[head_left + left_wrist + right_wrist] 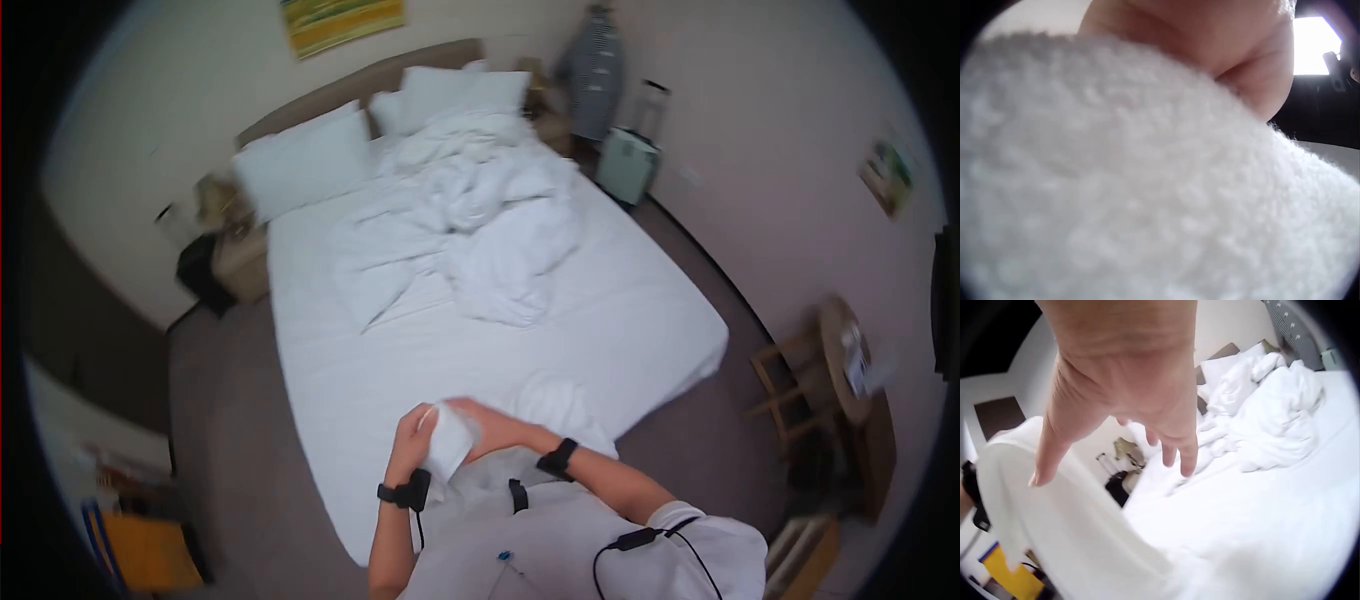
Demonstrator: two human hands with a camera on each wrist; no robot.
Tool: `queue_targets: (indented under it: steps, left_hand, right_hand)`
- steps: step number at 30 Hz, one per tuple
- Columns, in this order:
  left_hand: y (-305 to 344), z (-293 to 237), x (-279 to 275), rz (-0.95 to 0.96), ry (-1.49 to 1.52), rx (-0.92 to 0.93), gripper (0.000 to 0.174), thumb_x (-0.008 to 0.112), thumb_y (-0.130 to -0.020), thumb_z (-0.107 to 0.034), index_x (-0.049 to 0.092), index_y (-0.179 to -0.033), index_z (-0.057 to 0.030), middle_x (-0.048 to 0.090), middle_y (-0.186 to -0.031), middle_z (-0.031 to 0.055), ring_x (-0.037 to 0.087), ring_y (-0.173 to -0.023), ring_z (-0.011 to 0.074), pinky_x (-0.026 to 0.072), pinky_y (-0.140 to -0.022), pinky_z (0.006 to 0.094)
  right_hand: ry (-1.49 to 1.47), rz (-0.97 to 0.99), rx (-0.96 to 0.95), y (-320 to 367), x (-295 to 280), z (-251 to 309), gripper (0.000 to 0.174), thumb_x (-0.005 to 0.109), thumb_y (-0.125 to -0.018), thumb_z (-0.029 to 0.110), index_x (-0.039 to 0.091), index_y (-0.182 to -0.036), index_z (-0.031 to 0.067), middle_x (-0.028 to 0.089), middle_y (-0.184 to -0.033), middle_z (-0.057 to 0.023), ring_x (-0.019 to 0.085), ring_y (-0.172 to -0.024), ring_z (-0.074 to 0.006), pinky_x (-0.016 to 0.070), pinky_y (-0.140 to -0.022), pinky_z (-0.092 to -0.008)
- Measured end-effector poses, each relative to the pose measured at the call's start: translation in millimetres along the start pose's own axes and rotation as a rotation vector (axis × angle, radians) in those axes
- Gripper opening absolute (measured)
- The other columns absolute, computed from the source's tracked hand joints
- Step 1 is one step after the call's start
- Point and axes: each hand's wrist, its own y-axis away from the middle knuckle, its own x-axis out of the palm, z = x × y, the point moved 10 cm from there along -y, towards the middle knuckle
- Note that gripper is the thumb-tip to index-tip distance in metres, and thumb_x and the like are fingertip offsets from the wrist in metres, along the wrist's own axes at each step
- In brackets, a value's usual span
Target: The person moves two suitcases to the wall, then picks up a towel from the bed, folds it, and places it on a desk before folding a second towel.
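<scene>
Left hand (406,446): gripping white cloth (449,442). Cloth: raised near bed (335,420); fuzzy, probably light, soft, limp, hardly fragile; best pinched along upper edge. Right hand (497,428): open, fingers spread loosely, thumb against cloth.

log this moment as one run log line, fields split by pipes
left hand: holding white terry towel | right hand: open, at towel | duvet: bunched on bed | pillows: by headboard

A green suitcase (627,168) stands near a grey garment (592,82); a yellow picture (343,24) hangs on the wall (190,90).
</scene>
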Motion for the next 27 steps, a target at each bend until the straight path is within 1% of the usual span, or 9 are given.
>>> queue_targets:
  steps: [2,4,8,12,14,19,22,25,27]
  left_hand:
    - [-17,33,3,-0.043,-0.061,0.047,0.019,0.043,-0.086,-0.012,0.05,-0.073,0.0017,0.05,-0.064,0.0018,0.044,-0.063,0.0097,0.0392,-0.058,0.0259]
    - [-20,36,15,-0.014,0.101,-0.077,0.021,0.043,-0.085,-0.011,0.049,-0.068,-0.0005,0.049,-0.063,0.0009,0.044,-0.063,0.0082,0.0374,-0.056,0.0231]
    - [-17,42,48,0.316,0.094,-0.046,0.018,0.055,-0.079,-0.013,0.05,-0.087,0.0017,0.053,-0.079,0.0042,0.049,-0.073,0.0121,0.0417,-0.067,0.0258]
    - [-1,76,81,0.631,0.016,-0.102,0.056,0.072,-0.063,-0.011,0.044,-0.108,0.0047,0.054,-0.098,0.0109,0.051,-0.09,0.0189,0.0419,-0.08,0.0296]
    - [8,122,93,0.63,0.114,-0.207,0.065,0.076,-0.057,-0.01,0.042,-0.111,0.0061,0.054,-0.102,0.0132,0.051,-0.094,0.0211,0.0408,-0.083,0.0304]
    - [36,206,75,0.477,-0.148,-0.449,0.054,0.067,-0.068,-0.007,0.039,-0.114,0.0041,0.052,-0.104,0.0136,0.05,-0.096,0.0224,0.0406,-0.083,0.0318]
    - [42,216,63,0.416,0.301,-0.467,0.037,0.06,-0.076,-0.007,0.042,-0.108,-0.0013,0.052,-0.095,0.0098,0.049,-0.092,0.0178,0.0401,-0.08,0.031]
    - [35,180,30,0.2,0.47,-0.342,0.021,0.049,-0.082,-0.007,0.043,-0.102,-0.0056,0.049,-0.084,0.0037,0.046,-0.083,0.0132,0.039,-0.075,0.0291]
    - [24,149,-12,-0.097,0.234,-0.161,0.013,0.043,-0.087,-0.013,0.044,-0.09,-0.0006,0.042,-0.08,0.0014,0.039,-0.077,0.0113,0.0352,-0.073,0.0241]
  right_hand:
    - [-0.189,-0.089,0.093,0,25,-17,0.046,0.068,-0.061,0.014,0.05,-0.101,0.003,0.06,-0.091,-0.0142,0.058,-0.083,-0.0253,0.0434,-0.074,-0.0347]
    - [-0.009,-0.226,0.19,11,12,-33,0.036,0.063,-0.061,0.01,0.051,-0.094,0.0037,0.06,-0.082,-0.0168,0.056,-0.08,-0.0341,0.0437,-0.068,-0.0373]
    - [0.133,-0.295,0.289,42,-25,-30,0.021,0.061,-0.062,0.015,0.054,-0.078,0.003,0.06,-0.078,-0.0168,0.055,-0.076,-0.0359,0.0427,-0.065,-0.0377]
    - [-0.227,-0.724,0.233,54,-70,-38,0.018,0.056,-0.069,0.016,0.052,-0.072,-0.0007,0.057,-0.068,-0.0097,0.052,-0.066,-0.0157,0.0404,-0.062,-0.0311]
    - [-0.281,-0.728,0.245,48,-81,-29,0.018,0.054,-0.071,0.016,0.05,-0.072,-0.002,0.054,-0.067,-0.0067,0.047,-0.066,-0.0112,0.0392,-0.062,-0.0295]
    - [-0.262,-0.72,0.285,40,-107,-14,0.018,0.051,-0.074,0.016,0.049,-0.07,-0.0019,0.052,-0.066,-0.0035,0.043,-0.068,-0.0081,0.038,-0.063,-0.0281]
    - [-0.252,-0.668,0.295,43,-115,-29,0.019,0.051,-0.076,0.017,0.051,-0.071,-0.0016,0.054,-0.068,-0.0033,0.043,-0.068,-0.0083,0.0384,-0.064,-0.0277]
    - [-0.284,-0.677,0.343,48,-129,-51,0.022,0.049,-0.08,0.019,0.056,-0.079,-0.0025,0.058,-0.075,-0.0038,0.047,-0.073,-0.0089,0.0399,-0.069,-0.0277]
    - [-0.26,-0.775,0.433,57,-148,-58,0.026,0.049,-0.081,0.02,0.058,-0.086,-0.0037,0.06,-0.081,-0.0044,0.049,-0.077,-0.0096,0.0407,-0.072,-0.0276]
